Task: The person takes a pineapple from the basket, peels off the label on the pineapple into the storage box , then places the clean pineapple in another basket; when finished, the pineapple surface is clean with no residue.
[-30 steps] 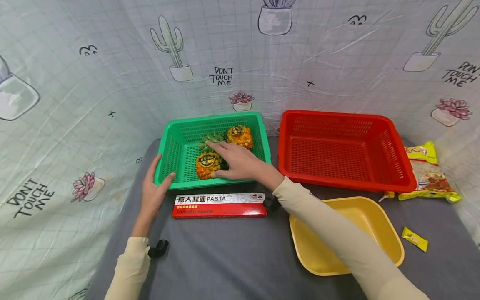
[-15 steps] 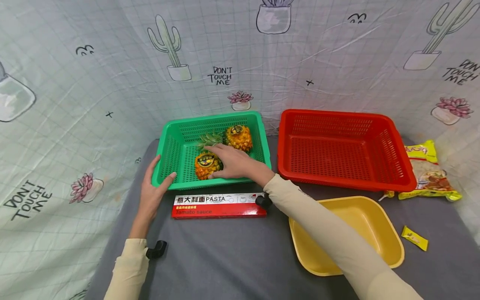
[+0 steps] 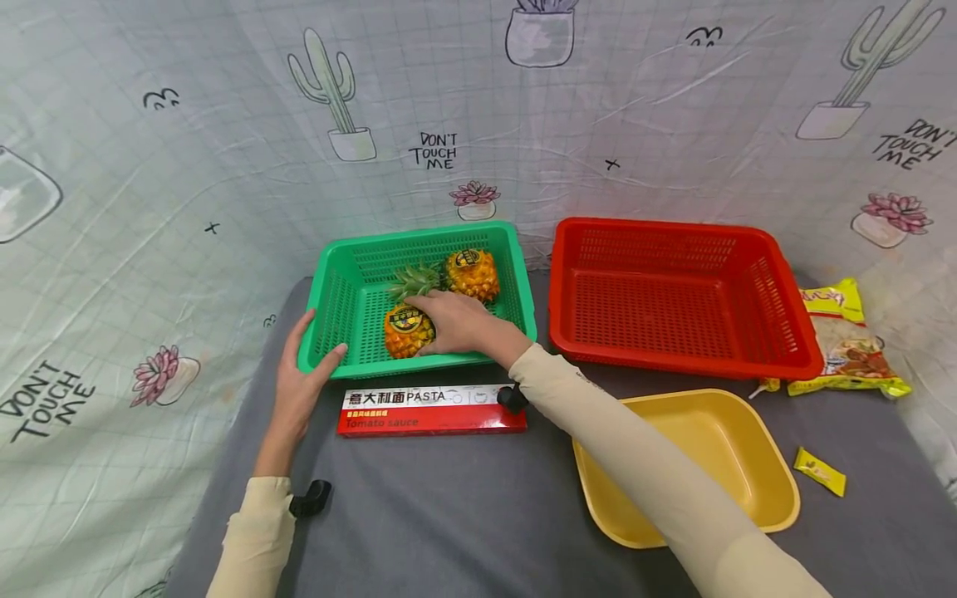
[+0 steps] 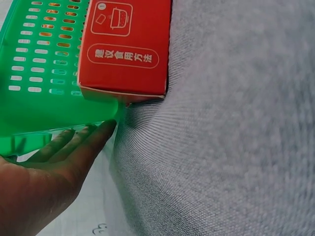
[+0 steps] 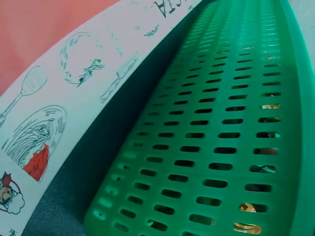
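Observation:
A green plastic basket [image 3: 355,371] holds two small orange pineapples with dark round labels. The front pineapple [image 3: 407,330] is partly covered by my right hand [image 3: 463,320], whose fingers and thumb curve round its right side. Behind it lies the other pineapple [image 3: 473,276], with green leaves beside it. My left hand [image 3: 299,378] is at the basket's front left corner, fingers along the outer side and thumb near the front rim. In the left wrist view, the left hand's fingers [image 4: 74,152] look fairly straight against the green wall. The right wrist view shows no hand, only the basket's front wall.
A red and white pasta box [image 3: 432,410] lies right before the green basket. To the right stand a red basket [image 3: 684,365] and a yellow tub [image 3: 688,432], the tub partly under my right sleeve. Further right are a yellow food bag [image 3: 852,349] and a small yellow packet [image 3: 820,472].
My right hand has lowered slightly over the front pineapple and its fingers have closed in round it. The left hand stays at the basket's corner. The head view has shifted slightly.

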`<state>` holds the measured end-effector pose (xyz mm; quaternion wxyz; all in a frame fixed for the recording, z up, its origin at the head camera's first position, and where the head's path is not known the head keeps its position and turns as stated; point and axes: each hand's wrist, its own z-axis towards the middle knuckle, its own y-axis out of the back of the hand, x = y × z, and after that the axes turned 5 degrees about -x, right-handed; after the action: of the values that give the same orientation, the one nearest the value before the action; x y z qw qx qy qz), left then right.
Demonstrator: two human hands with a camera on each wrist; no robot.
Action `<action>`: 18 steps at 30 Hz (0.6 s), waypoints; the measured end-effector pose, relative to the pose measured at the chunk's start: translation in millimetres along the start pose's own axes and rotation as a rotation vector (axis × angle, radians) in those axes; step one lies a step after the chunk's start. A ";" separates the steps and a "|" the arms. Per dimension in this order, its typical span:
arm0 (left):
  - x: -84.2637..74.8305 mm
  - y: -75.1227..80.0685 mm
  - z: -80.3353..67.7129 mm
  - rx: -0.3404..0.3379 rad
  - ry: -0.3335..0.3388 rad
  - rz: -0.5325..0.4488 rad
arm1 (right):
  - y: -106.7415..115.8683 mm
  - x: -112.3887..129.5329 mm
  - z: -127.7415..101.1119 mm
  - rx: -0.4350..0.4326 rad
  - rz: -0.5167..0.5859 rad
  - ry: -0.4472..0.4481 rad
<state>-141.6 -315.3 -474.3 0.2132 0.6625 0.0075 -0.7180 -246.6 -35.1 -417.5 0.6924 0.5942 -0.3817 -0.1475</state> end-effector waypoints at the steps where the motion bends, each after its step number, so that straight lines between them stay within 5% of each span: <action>1: 0.0 0.0 0.1 -0.002 -0.001 0.000 | -0.4 0.3 0.7 -0.006 -0.010 0.003; 11: -0.7 0.6 -2.9 -0.008 0.010 0.003 | -6.6 -0.6 2.9 -0.065 -0.044 0.027; 18: -3.2 0.0 -2.3 -0.008 0.008 0.018 | -6.3 -1.7 -1.3 -0.148 0.057 0.039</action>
<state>-139.3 -313.7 -471.6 0.2221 0.6645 0.0052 -0.7135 -245.3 -34.7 -424.0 0.7458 0.5329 -0.3728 -0.1440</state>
